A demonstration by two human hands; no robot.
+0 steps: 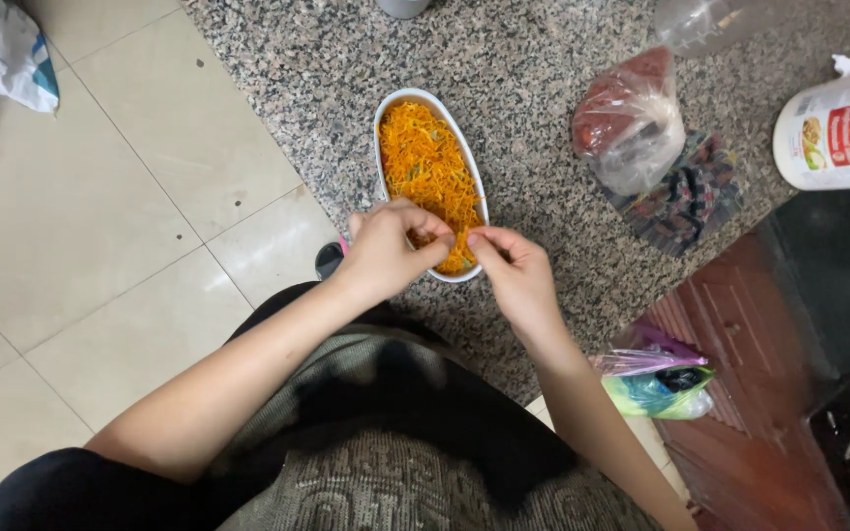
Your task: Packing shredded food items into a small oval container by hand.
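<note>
my left hand [386,248] and right hand [516,270] pinch orange shreds [430,162] at the 6 o'clock end of the oval dish [383,113], its long axis running 11 to 5 o'clock.

A clear bag of red stuff [630,120] rests on a patterned cloth [689,197], near a white canister [838,130].

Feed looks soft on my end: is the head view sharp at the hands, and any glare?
Head view: left hand and right hand reasonably sharp over the white oval dish; lighting even, shadows soft; mild sheen on the clear plastic bag; dark lower-right corner underexposed.
</note>
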